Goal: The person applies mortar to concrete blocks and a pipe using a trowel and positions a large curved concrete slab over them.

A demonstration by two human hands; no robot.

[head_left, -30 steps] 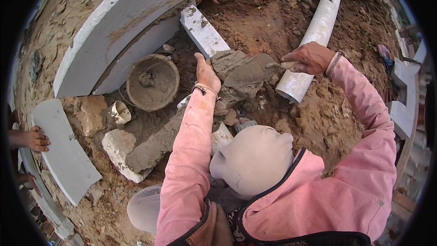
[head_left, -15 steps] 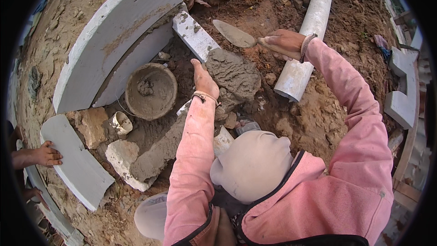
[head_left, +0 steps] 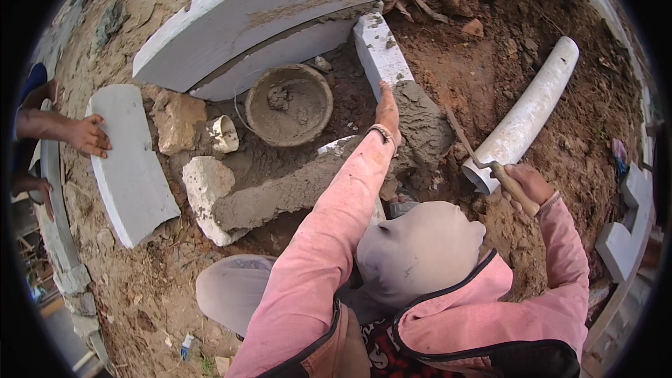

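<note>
My left hand lies flat, fingers stretched out, against the side of a wet grey mortar bed at the end of a white block. My right hand grips the trowel by its wooden handle; its blade is turned edgewise and points toward the mortar. Left of my left hand sits a bucket with wet mortar inside. A band of mortar runs from a white rock toward my hands, partly hidden by my left arm.
A tall curved white slab stands behind the bucket. A co-worker's hand rests on a grey slab at left. A white pipe lies at right on dirt, near a stepped block. A small cup and rock are beside the bucket.
My right hand has moved back toward me and the trowel has swung down, its blade now edgewise beside the mortar. My left hand stays by the block. The whole view has shifted.
</note>
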